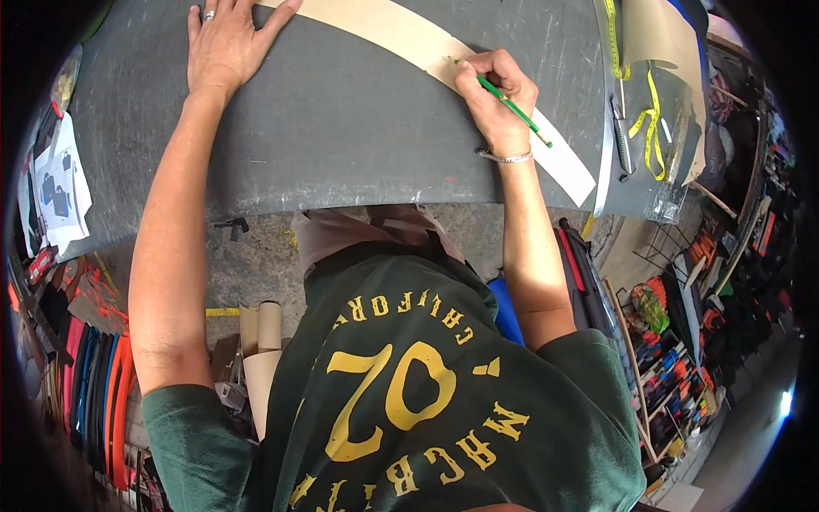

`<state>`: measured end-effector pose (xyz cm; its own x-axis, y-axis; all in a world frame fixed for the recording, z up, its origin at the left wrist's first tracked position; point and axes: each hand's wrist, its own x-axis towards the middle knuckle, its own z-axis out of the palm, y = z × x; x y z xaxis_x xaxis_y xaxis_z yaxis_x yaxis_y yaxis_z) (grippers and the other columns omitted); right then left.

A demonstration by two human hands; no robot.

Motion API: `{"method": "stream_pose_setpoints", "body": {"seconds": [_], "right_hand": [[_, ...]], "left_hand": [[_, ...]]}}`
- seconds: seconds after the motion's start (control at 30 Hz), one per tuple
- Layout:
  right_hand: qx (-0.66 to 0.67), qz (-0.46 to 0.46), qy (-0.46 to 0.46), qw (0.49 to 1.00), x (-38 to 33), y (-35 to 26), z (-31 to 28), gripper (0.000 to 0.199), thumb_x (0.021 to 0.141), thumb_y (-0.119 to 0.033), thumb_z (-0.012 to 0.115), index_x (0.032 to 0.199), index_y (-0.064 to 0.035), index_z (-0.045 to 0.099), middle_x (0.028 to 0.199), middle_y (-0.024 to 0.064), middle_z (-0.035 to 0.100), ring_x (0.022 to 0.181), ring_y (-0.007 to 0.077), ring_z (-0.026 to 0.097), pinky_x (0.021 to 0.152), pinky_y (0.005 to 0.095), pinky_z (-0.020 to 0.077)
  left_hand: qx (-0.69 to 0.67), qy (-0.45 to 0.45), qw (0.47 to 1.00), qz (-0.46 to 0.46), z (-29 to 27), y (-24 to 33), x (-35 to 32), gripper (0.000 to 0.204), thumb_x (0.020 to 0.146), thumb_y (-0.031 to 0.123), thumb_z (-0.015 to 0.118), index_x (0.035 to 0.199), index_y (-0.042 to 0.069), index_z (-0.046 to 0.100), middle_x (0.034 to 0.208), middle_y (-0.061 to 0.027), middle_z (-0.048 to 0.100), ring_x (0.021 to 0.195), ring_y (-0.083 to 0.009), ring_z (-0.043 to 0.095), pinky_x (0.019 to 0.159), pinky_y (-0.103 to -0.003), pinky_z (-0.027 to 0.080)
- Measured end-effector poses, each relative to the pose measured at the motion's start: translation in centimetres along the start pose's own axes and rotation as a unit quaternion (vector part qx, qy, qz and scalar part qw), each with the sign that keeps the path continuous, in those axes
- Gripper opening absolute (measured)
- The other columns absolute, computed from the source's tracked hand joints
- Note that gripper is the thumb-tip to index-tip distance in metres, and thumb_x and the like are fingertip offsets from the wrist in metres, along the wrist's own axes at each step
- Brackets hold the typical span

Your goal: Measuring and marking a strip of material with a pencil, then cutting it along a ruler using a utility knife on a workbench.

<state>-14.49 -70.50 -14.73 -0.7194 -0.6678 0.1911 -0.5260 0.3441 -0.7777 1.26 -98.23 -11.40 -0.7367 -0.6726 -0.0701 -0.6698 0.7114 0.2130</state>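
A green pencil (505, 101) slants through the fingers of my right hand (499, 90), its tip at a long curved tan strip (388, 30) that looks like paper or card. From beneath that hand a white strip (567, 162) runs on toward the table's near right edge; whether it is one piece with the tan strip I cannot tell. My left hand (226, 43) lies spread on the dark grey tabletop (341, 128), its thumb reaching the tan strip near the top of the view. The far end of the tan strip is out of view.
Right of the strip lie a long pale straightedge (606, 145), a utility knife (620, 141), a yellow measuring tape (653, 128) and curled brown paper (661, 38). Printed sheets (61, 183) rest at the left edge. Coloured material rolls (98, 392) stand below left, and crowded shelving (682, 375) is at right.
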Motion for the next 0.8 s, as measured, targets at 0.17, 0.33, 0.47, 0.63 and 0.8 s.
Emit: {"method": "stream_pose_setpoints", "body": {"seconds": [0.17, 0.33, 0.47, 0.63, 0.8], "right_hand": [[0.034, -0.007, -0.007, 0.999, 0.0, 0.7, -0.2, 0.012, 0.086, -0.003, 0.073, 0.080, -0.0028, 0.063, 0.076, -0.0042, 0.065, 0.069, 0.0018, 0.054, 0.066, 0.0197, 0.0472], [-0.008, -0.008, -0.006, 1.000, 0.2, -0.7, 0.0, 0.011, 0.085, -0.002, 0.072, 0.079, -0.0030, 0.063, 0.075, -0.0042, 0.065, 0.069, 0.0015, 0.054, 0.065, 0.0197, 0.0466], [0.006, -0.005, -0.013, 1.000, 0.2, 0.0, -0.1, 0.011, 0.084, -0.002, 0.072, 0.079, -0.0031, 0.063, 0.074, -0.0041, 0.064, 0.069, 0.0014, 0.053, 0.065, 0.0196, 0.0461], [0.017, 0.004, 0.003, 1.000, 0.2, 0.7, -0.2, 0.018, 0.081, -0.004, 0.075, 0.075, -0.0037, 0.058, 0.073, -0.0008, 0.065, 0.066, 0.0056, 0.055, 0.063, 0.0231, 0.0478], [0.056, 0.001, 0.012, 0.998, 0.5, 0.6, -0.1, 0.022, 0.077, -0.006, 0.076, 0.072, -0.0038, 0.054, 0.070, 0.0031, 0.064, 0.062, 0.0100, 0.056, 0.061, 0.0266, 0.0493]], "left_hand": [[0.000, 0.006, 1.000, 0.003, 0.4, 0.0, 0.2, 0.068, 0.098, 0.059, 0.052, 0.149, 0.015, 0.049, 0.163, -0.0139, 0.035, 0.155, -0.0341, 0.023, 0.127, -0.052, 0.012], [0.087, 0.107, 0.988, 0.073, 4.5, -5.2, 1.1, 0.067, 0.095, 0.072, 0.048, 0.144, 0.025, 0.053, 0.151, -0.0033, 0.049, 0.145, -0.0266, 0.041, 0.126, -0.056, 0.019], [0.071, 0.141, 0.982, 0.102, 3.9, -3.8, 1.2, 0.067, 0.095, 0.072, 0.049, 0.138, 0.020, 0.056, 0.142, -0.0049, 0.054, 0.139, -0.0277, 0.047, 0.124, -0.057, 0.021], [-0.004, 0.006, 1.000, -0.003, 0.3, 0.0, 0.1, 0.067, 0.098, 0.059, 0.053, 0.150, 0.015, 0.049, 0.163, -0.0146, 0.035, 0.155, -0.0335, 0.023, 0.127, -0.051, 0.012], [0.003, 0.007, 1.000, -0.006, 0.2, -0.1, 0.0, 0.068, 0.098, 0.059, 0.053, 0.150, 0.015, 0.049, 0.163, -0.0147, 0.035, 0.155, -0.0338, 0.023, 0.127, -0.052, 0.012]]}}
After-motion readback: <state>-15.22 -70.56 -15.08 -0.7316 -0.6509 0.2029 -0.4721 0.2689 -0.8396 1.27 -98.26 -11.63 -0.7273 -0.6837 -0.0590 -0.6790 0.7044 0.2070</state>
